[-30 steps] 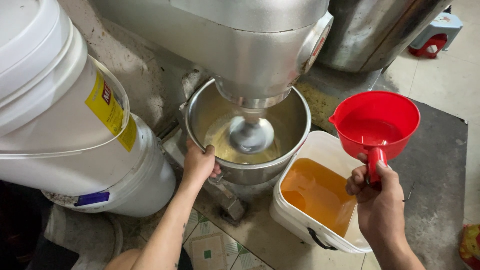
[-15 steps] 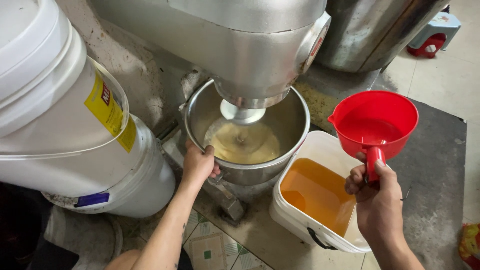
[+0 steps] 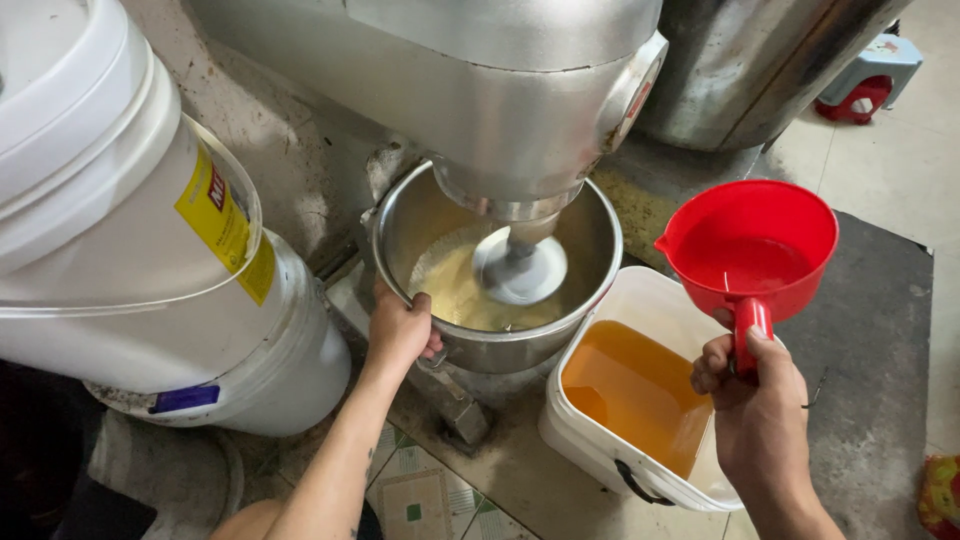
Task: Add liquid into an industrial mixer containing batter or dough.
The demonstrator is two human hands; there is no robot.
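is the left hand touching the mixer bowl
Touching. The head view shows the left hand gripping the rim of the steel mixer bowl, fingers hooked over its edge.

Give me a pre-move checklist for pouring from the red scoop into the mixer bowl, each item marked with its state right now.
1. Right hand grips the red scoop by its handle: ok.
2. Scoop level, amber liquid inside, no spill visible: ok.
3. Left hand holds the steel bowl by its rim: ok.
4. Left fingers apart from the beater: ok.
5. Beater stopped: cannot tell.
6. White tub of amber liquid sits under the scoop for drips: ok.
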